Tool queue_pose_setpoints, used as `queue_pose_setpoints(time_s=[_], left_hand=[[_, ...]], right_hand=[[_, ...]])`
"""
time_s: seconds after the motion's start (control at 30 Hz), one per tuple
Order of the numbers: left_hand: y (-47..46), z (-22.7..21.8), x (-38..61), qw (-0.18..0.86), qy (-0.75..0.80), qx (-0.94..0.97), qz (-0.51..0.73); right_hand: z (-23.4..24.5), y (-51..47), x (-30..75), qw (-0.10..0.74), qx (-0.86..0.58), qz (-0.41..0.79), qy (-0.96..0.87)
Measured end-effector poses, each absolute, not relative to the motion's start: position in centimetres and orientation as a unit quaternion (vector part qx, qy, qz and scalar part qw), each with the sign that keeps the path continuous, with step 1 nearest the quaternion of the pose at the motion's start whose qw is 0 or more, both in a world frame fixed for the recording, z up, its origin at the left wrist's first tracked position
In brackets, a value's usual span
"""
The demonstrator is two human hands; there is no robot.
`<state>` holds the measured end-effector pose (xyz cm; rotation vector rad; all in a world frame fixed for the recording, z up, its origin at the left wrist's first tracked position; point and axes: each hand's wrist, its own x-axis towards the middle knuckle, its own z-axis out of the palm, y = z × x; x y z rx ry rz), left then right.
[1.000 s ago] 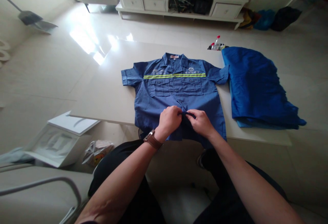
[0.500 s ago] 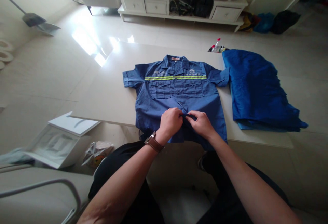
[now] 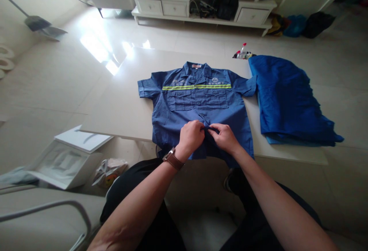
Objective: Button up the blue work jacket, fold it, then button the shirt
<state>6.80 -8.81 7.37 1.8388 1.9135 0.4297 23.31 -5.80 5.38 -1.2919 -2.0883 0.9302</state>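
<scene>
A blue short-sleeved work shirt with a yellow-green reflective stripe across its chest lies front up on the pale table, collar away from me. My left hand, with a watch on its wrist, pinches the shirt's front placket near the lower hem. Close beside it, my right hand grips the other front edge between thumb and fingers. The cloth is raised a little between the two hands. Any button there is hidden by my fingers.
Folded blue cloth lies at the table's right, touching the shirt's sleeve. Bottles with red caps show past the far edge. An open white box and a plastic bag are at lower left. Beyond stands a white cabinet.
Both hands keep their hold on the shirt front, with only tiny finger movement. The view has shifted very slightly.
</scene>
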Motion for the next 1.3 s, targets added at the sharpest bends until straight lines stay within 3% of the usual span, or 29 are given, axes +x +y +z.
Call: queue_pose_setpoints(time_s=[0.73, 1.3], left_hand=[[-8.95, 7.09, 6.89, 0.228, 0.685, 0.675, 0.155], [-8.43, 7.9, 6.52, 0.255, 0.66, 0.692, 0.144]], right_hand=[[4.55, -5.7, 23.34, 0.256, -0.47, 0.333, -0.776], [4.92, -6.31, 22.76, 0.211, -0.558, 0.282, -0.751]])
